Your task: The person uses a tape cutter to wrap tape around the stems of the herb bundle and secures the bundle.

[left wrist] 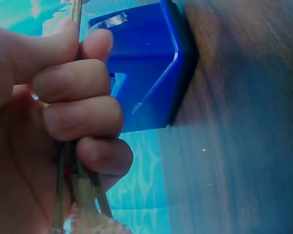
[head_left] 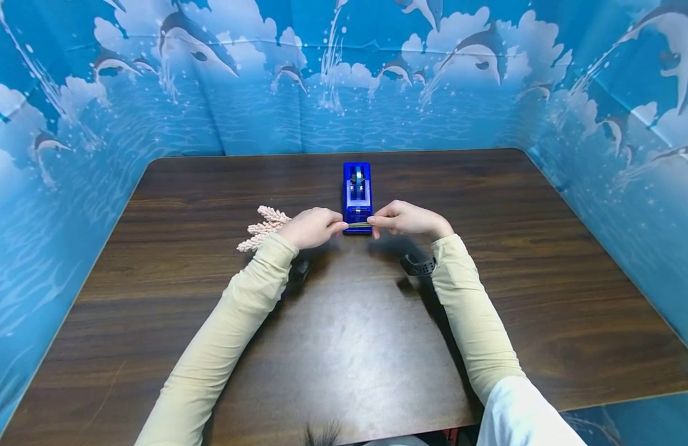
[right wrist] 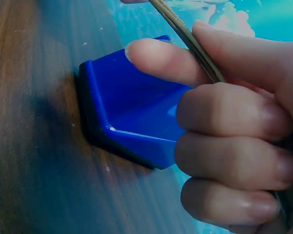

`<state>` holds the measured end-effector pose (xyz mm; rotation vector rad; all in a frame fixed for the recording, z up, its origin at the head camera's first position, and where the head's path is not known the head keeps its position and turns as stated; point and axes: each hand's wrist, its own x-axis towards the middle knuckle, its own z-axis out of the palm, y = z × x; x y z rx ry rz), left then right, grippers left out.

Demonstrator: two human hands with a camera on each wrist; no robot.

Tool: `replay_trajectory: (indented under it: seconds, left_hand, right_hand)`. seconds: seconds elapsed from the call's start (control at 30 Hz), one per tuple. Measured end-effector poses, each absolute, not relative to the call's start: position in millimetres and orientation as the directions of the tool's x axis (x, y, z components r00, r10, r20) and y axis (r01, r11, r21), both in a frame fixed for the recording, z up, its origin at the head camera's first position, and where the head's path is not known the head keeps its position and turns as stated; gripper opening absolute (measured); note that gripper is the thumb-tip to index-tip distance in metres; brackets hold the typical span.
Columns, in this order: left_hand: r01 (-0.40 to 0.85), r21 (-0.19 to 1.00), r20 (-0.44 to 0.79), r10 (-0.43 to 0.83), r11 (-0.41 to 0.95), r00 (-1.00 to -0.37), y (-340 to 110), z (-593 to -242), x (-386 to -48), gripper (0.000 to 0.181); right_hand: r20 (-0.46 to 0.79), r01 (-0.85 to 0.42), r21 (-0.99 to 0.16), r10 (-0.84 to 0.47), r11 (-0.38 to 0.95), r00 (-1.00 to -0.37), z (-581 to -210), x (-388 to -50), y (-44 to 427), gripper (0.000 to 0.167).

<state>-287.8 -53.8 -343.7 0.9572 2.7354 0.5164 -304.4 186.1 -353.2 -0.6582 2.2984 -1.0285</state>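
Observation:
A bunch of dried-looking sprigs with pale pink, bumpy flower heads [head_left: 262,230] points left, beyond my left hand [head_left: 313,227]. That hand grips the thin greenish-brown stems [head_left: 357,225], its fingers curled round them in the left wrist view. From the other side, my right hand [head_left: 407,220] holds the stems' other end between thumb and forefinger, the remaining fingers curled in. Behind the stems is a blue tape dispenser [head_left: 357,207]. A bit of clear tape [left wrist: 116,20] shows at its cutting edge in the left wrist view. Whether the stems touch the dispenser, I cannot tell.
The dark wood table [head_left: 344,328] spreads out on every side of the hands. Blue cloth printed with dolphins [head_left: 332,93] hangs behind it and along both sides. A black strap [head_left: 417,265] hangs under the right wrist.

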Motion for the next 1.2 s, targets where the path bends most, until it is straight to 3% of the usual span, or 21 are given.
replay_trajectory:
  seconds: [0.3,0.53,0.63,0.9,1.2]
  left_hand:
    - [0.61,0.351,-0.047,0.664,0.711,-0.747,-54.9,-350.3,-287.7,0.039]
    - [0.607,0.327,-0.065,0.658,0.724,-0.75,-55.1,-355.6,-289.6,0.04]
    - [0.594,0.327,-0.085,0.649,0.735,-0.756,-55.1,-358.2,-291.2,0.039]
    - [0.553,0.328,-0.103,0.611,0.766,-0.785,-54.8,-360.5,-292.7,0.038]
    - [0.517,0.344,-0.08,0.573,0.784,-0.815,-55.3,-361.4,-292.0,0.04]
  right_hand:
    - [-0.314,-0.211,-0.75,-0.618,0.627,-0.721,-357.2,-305.8,181.9,0.039]
    - [-0.169,-0.382,-0.654,-0.619,0.653,-0.767,-356.6,-304.6,182.3,0.023]
    - [-0.122,-0.4,-0.632,-0.594,0.664,-0.795,-353.8,-302.8,179.7,0.022]
    - [-0.119,-0.175,-0.622,-0.313,0.763,-0.942,-343.0,-293.6,154.1,0.032]
    - [-0.08,-0.036,-0.575,-0.1,0.817,-0.992,-345.5,-287.1,135.5,0.027]
